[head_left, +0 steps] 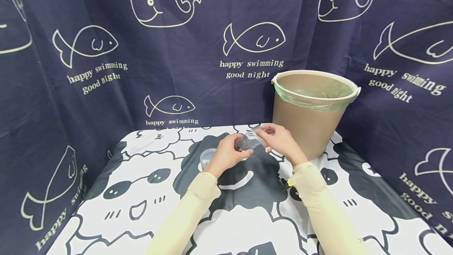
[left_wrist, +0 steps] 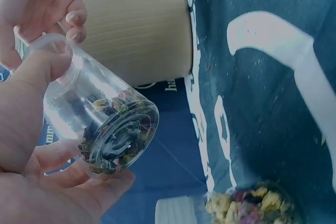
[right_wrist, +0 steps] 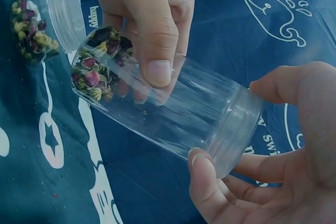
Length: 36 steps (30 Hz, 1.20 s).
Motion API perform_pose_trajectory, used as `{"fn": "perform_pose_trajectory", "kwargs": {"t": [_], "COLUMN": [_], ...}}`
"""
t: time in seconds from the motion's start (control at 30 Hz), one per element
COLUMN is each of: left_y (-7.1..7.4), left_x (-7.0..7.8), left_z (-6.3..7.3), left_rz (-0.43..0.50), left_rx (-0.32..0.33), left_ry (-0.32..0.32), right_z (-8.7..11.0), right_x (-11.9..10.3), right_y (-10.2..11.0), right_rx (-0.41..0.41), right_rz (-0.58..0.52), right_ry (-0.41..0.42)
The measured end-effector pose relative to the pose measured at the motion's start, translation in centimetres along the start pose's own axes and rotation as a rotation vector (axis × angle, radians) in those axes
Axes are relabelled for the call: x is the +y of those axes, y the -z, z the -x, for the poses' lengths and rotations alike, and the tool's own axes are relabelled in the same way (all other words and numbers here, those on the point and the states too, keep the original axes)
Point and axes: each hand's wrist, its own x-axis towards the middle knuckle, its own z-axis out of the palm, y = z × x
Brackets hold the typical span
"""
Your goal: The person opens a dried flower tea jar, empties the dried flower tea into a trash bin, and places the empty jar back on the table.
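A clear plastic jar [right_wrist: 163,108], tilted, is held above the table between both hands. Dried flowers [right_wrist: 94,74], pink, yellow and dark, gather at its bottom end. My left hand [head_left: 228,154] grips the jar round its body, the thumb lying along the clear wall. At the other end, my right hand [head_left: 279,139] pinches the translucent lid [right_wrist: 239,132] between thumb and fingers; the lid sits at the jar's mouth. A second clear jar [left_wrist: 252,205], also holding dried flowers and capped with a translucent lid [right_wrist: 65,11], stands on the table beside the left hand.
Behind the right hand stands a tall beige bin [head_left: 308,125] with a green liner bag. A patterned black-and-white cloth [head_left: 141,223] covers the table. Dark blue printed curtains [head_left: 212,78] enclose the back and sides. Something small and yellow [head_left: 290,183] shows by the right sleeve.
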Motion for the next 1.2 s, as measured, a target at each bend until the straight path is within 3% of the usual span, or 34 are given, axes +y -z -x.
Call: {"fn": "perform_pose_trajectory", "kwargs": {"t": [0.53, 1.2], "left_y": [1.3, 1.3], "left_x": [-0.2, 0.0], "left_z": [0.0, 0.5], "left_rz": [-0.056, -0.118], "left_rx": [-0.060, -0.006], "left_ry": [-0.021, -0.033], "right_z": [-0.2, 0.4], "right_x": [-0.3, -1.4], "right_y": [-1.1, -1.0], "right_rx": [0.018, 0.017], "right_rz": [-0.112, -0.199], "right_ry": [-0.005, -0.008]}}
